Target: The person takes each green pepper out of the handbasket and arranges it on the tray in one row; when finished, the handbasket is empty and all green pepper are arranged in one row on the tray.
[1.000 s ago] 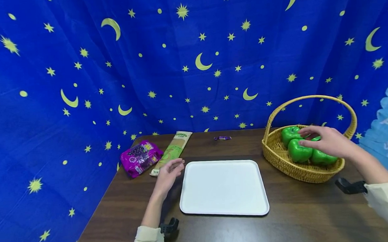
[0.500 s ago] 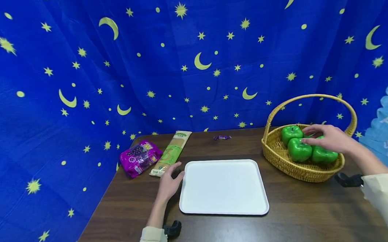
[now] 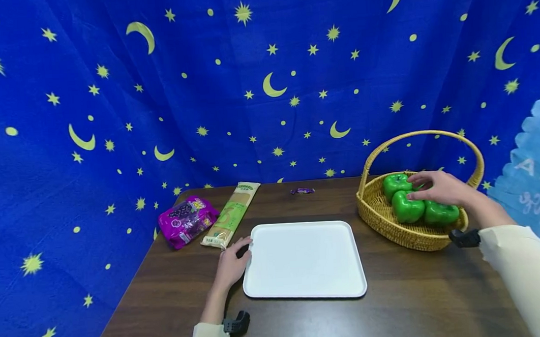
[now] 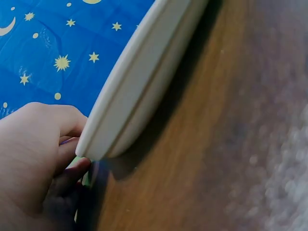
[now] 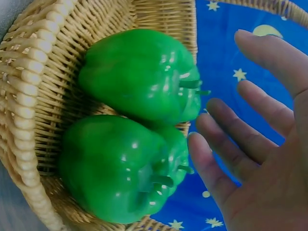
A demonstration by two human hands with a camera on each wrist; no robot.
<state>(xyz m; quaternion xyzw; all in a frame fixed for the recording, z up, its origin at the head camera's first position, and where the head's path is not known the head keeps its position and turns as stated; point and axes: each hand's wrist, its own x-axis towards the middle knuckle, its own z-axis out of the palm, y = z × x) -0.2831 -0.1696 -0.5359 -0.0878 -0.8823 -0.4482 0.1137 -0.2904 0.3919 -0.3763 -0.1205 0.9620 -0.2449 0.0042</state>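
Note:
The left hand (image 3: 231, 266) touches the left edge of a white tray (image 3: 304, 258), its fingers bent. In the left wrist view, fingertips of the left hand (image 4: 38, 154) meet the rim of the tray (image 4: 132, 86), one just below it. The right hand (image 3: 442, 187) hovers over green peppers (image 3: 408, 207) in a wicker basket (image 3: 406, 237). The right wrist view shows the right hand (image 5: 260, 144) with spread fingers beside the peppers (image 5: 134, 72), with a gap to the nearest ones; the basket's rim (image 5: 29, 96) is at the left.
A purple grape-print bag (image 3: 187, 221) and a long green-and-tan packet (image 3: 233, 215) lie left of the tray. Behind the tray is a small purple wrapped item (image 3: 302, 190). The basket's tall handle (image 3: 421, 132) arches above it. A blue star-patterned cloth (image 3: 267, 112) hangs behind the table.
The left hand has come down to the tray's left edge. The right hand stays over the peppers with little change. The head view has turned slightly right, so everything appears shifted left.

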